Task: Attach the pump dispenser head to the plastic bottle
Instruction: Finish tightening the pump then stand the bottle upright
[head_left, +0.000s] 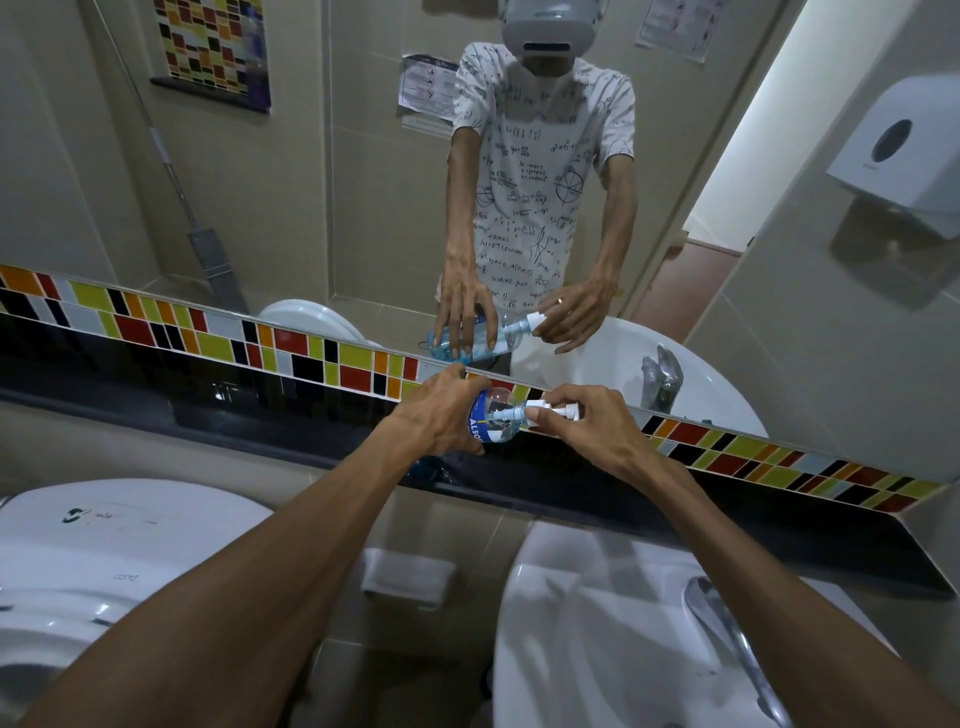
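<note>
Both my forearms reach up from the bottom edge, over the white sink (571, 623) on the right and the toilet lid (104, 540) on the left. My left hand (439, 415) is wrapped around the lower body of the bottle (493, 415), fingers closed over its blue label, holding it tilted with the neck pointing right. Clear plastic shows near the shoulder, and blue liquid sits low in it. My right hand (587, 423) pinches the white pump (540, 410) at the collar with thumb and fingertips, the other fingers loosely curled. The pump sits at the bottle's mouth, its tube running inside the neck; whether the collar is fully screwed on I cannot tell. I hold both just above the dark shelf (727, 530), in front of the coloured tile strip (311, 358). Above that, the mirror (337, 182) shows the same grip from the other side. A tap (727, 629) stands on the sink's right edge.
</note>
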